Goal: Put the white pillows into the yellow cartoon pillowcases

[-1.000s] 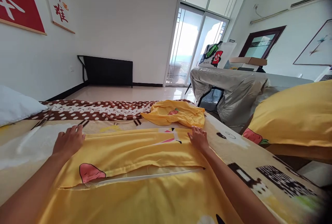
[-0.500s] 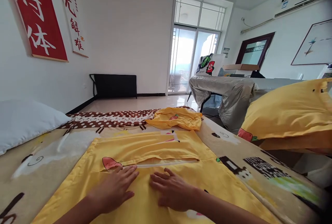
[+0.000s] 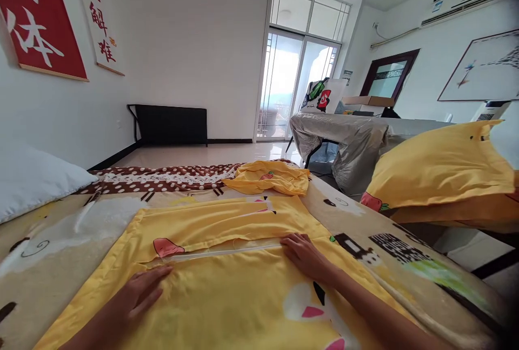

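Note:
A yellow pillowcase (image 3: 203, 296) with carrot and rabbit prints lies spread flat in front of me. Across its upper part runs a gaping slit with a white strip (image 3: 231, 252) along the edge. Near the slit's left end, my left hand (image 3: 144, 291) rests on the fabric, fingers stretched out. Toward the other end, my right hand (image 3: 306, 257) lies on the cloth, its fingertips touching the slit's edge. I see nothing held in either hand. Beyond the pillowcase sits a crumpled yellow cloth (image 3: 275, 178) with a carrot print.
A patterned beige blanket (image 3: 105, 220) covers the bed. At left lies a white pillow (image 3: 40, 182); at right, a yellow pillow (image 3: 433, 169) stands higher than the bed. Behind it is a plastic-covered table (image 3: 344, 128). A black folded frame (image 3: 172, 124) leans against the wall.
My hands have moved apart along the slit, the left one to the left and the right one to the right. The rabbit print below is more exposed, and the view has shifted slightly.

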Action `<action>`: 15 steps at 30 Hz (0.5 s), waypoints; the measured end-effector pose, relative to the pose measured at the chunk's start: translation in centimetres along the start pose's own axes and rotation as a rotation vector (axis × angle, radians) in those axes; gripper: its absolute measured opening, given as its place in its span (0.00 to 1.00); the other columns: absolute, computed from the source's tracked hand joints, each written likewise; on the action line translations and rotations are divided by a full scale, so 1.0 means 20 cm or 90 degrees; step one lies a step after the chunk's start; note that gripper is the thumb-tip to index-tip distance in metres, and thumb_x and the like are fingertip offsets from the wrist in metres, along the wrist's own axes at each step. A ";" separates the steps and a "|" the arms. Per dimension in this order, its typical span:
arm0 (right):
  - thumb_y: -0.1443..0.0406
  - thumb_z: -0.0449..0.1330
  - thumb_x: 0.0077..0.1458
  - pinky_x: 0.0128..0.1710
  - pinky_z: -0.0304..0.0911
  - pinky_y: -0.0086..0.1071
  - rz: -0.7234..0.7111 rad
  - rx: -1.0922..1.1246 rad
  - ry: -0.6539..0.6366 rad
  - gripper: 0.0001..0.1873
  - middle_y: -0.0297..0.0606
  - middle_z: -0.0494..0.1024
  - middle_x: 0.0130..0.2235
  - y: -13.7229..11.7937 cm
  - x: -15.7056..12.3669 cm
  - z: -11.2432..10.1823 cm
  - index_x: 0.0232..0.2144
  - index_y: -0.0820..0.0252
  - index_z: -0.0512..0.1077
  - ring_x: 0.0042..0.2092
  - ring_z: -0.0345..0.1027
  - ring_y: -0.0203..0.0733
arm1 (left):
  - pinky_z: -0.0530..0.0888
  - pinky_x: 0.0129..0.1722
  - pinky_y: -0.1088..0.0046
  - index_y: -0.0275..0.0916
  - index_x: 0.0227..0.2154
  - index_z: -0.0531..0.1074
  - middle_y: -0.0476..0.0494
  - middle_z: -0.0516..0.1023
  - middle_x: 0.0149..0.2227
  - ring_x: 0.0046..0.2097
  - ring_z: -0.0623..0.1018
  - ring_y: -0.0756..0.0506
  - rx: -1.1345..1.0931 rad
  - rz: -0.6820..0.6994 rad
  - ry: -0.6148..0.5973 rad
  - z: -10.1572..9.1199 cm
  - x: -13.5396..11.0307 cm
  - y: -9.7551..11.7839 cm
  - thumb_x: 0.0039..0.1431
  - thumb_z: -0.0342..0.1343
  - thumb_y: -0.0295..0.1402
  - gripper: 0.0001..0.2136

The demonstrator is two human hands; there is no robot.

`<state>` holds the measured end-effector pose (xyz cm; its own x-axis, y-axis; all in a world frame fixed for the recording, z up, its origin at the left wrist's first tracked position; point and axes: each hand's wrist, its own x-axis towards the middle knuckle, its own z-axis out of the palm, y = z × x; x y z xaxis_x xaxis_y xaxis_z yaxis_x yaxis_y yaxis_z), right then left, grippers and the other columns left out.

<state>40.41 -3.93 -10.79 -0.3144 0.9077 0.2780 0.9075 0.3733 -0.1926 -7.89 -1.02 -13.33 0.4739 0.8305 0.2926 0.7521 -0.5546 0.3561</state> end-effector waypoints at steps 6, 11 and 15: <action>0.68 0.51 0.56 0.44 0.58 0.37 0.079 -0.069 -0.019 0.09 0.39 0.74 0.36 0.01 0.10 -0.01 0.28 0.58 0.69 0.40 0.67 0.42 | 0.74 0.49 0.70 0.45 0.42 0.76 0.47 0.79 0.46 0.48 0.77 0.44 0.013 0.061 -0.035 -0.09 0.16 0.05 0.62 0.45 0.43 0.16; 0.68 0.47 0.60 0.48 0.57 0.41 0.056 -0.174 0.034 0.14 0.44 0.75 0.44 -0.01 0.10 -0.02 0.39 0.58 0.72 0.47 0.66 0.47 | 0.72 0.53 0.67 0.47 0.49 0.72 0.47 0.74 0.52 0.53 0.74 0.43 0.102 0.119 -0.001 -0.06 0.18 0.04 0.62 0.46 0.40 0.17; 0.62 0.47 0.61 0.54 0.55 0.44 0.045 -0.143 0.002 0.21 0.41 0.66 0.59 0.07 -0.09 -0.01 0.56 0.53 0.63 0.58 0.60 0.48 | 0.71 0.54 0.63 0.54 0.58 0.62 0.51 0.68 0.58 0.57 0.70 0.41 0.137 0.078 0.024 -0.02 0.00 -0.12 0.60 0.48 0.45 0.22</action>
<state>42.30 -5.06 -11.38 -0.2468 0.9296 0.2736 0.9666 0.2561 0.0018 -9.88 0.27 -13.87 0.5535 0.7525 0.3570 0.7719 -0.6244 0.1193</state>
